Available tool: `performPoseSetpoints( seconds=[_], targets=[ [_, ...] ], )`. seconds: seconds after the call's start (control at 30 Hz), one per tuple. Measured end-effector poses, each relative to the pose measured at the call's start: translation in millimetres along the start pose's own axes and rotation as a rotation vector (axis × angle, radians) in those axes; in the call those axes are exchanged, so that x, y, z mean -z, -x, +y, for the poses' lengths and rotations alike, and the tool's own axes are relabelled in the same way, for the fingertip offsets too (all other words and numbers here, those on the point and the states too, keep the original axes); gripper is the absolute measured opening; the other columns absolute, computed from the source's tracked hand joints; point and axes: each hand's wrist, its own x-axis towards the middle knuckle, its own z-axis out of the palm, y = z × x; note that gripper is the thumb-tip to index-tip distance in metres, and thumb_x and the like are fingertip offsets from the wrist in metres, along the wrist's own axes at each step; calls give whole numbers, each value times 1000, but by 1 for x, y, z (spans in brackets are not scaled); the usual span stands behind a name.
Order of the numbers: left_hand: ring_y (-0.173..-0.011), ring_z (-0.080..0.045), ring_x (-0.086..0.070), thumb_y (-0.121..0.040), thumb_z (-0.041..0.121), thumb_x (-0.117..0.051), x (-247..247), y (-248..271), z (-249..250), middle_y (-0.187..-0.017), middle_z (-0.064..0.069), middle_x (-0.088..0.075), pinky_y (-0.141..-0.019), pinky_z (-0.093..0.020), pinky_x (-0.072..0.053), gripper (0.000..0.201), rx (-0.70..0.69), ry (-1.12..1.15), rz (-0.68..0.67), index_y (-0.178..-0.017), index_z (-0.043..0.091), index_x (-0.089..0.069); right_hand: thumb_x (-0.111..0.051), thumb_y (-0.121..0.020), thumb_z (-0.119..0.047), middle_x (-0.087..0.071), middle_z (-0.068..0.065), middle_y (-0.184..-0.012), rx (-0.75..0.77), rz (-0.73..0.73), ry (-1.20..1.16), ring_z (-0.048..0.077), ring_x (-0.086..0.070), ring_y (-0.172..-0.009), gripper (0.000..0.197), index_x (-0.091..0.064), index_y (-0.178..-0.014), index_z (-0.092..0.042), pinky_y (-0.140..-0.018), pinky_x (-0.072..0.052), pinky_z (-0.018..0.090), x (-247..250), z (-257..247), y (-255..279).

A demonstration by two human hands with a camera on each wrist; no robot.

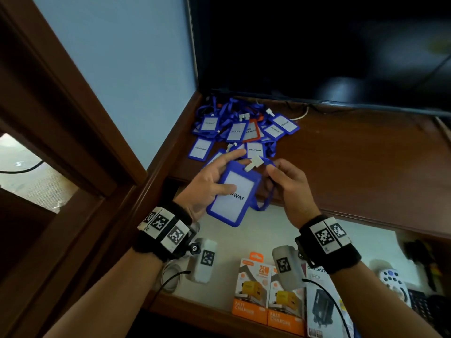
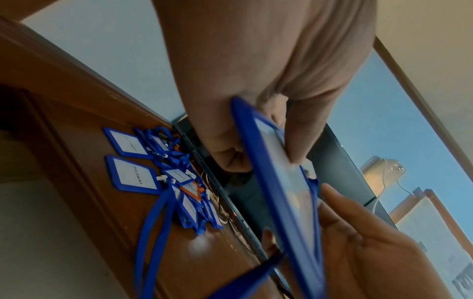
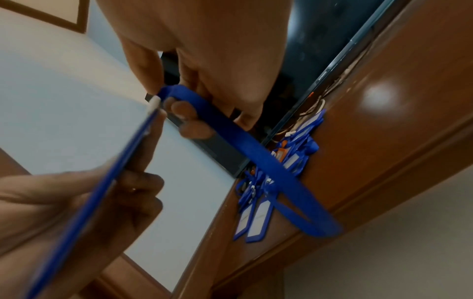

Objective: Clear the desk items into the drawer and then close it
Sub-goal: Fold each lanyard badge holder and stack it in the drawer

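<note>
A blue badge holder [image 1: 229, 193] with a white card reading PELAWAT hangs over the open drawer [image 1: 263, 230]. My left hand [image 1: 220, 178] grips it, thumb on its face and fingers behind; the left wrist view shows the holder [image 2: 281, 182] edge-on. My right hand [image 1: 273, 172] pinches its blue lanyard [image 1: 264, 203] just past the white clip [image 1: 253, 163]. In the right wrist view the lanyard [image 3: 243, 145] runs from my fingertips [image 3: 192, 113] down in a loop. A pile of several more blue badges [image 1: 244, 130] with tangled lanyards lies on the wooden desk [image 1: 353, 167], at its far left corner.
A dark screen [image 1: 317, 45] stands along the back of the desk. The drawer holds orange charger boxes [image 1: 253, 289], a dark packaged item [image 1: 322, 296], a white remote [image 1: 393, 281] and a white cable [image 1: 170, 272]. A wooden frame [image 1: 73, 118] rises at the left.
</note>
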Motion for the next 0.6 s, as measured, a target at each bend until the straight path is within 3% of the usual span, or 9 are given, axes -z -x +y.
performPoseSetpoints(
  seconds=[0.1,0.2,0.33,0.4,0.47,0.6],
  targets=[
    [-118,-28,-58,-77,-8,-55,-2,0,-3,-138,-8,-54,-89,-43,-54,71,-4,116,4,-140,24,-42,-47,-96,-8,-45,1,-55,15,9,21,15,-41,-47,17,-52,-81,-3,-53,-43,26,-3,-5,9],
    [-118,-27,-58,-80,-14,-52,-9,-2,-4,-138,-6,-55,-84,-39,-56,73,-22,227,18,-141,24,-42,-41,-99,-7,-55,-5,-57,-21,10,-49,8,-52,-52,17,-54,-89,-5,-55,-48,24,-11,-8,17],
    [-114,-25,-61,-84,-17,-47,-24,-6,-8,-134,-5,-58,-86,-42,-56,69,-52,323,105,-136,28,-47,-48,-97,-28,-52,16,-80,-54,31,-63,26,-46,-68,23,-56,-96,-7,-58,-42,28,-19,1,24],
    [-117,-25,-60,-84,-16,-49,-31,-7,-11,-133,-4,-59,-90,-45,-54,68,-65,344,152,-134,29,-49,-53,-94,-25,-61,14,-91,-75,19,-79,27,-58,-78,19,-57,-103,-8,-67,-52,32,-23,2,27],
    [-114,-22,-62,-83,-16,-52,-36,-7,-13,-129,1,-62,-87,-42,-56,67,-71,352,216,-131,32,-52,-52,-94,-16,-67,6,-104,-75,1,-63,19,-65,-89,20,-58,-112,-13,-75,-56,32,-27,3,30],
    [-105,-23,-65,-81,-20,-48,-35,-7,-17,-127,-8,-59,-79,-36,-56,69,-94,286,273,-128,30,-53,-50,-95,-11,-68,2,-94,-85,-29,66,13,-65,-82,16,-62,-105,-16,-71,-55,29,-26,6,35]
  ],
)
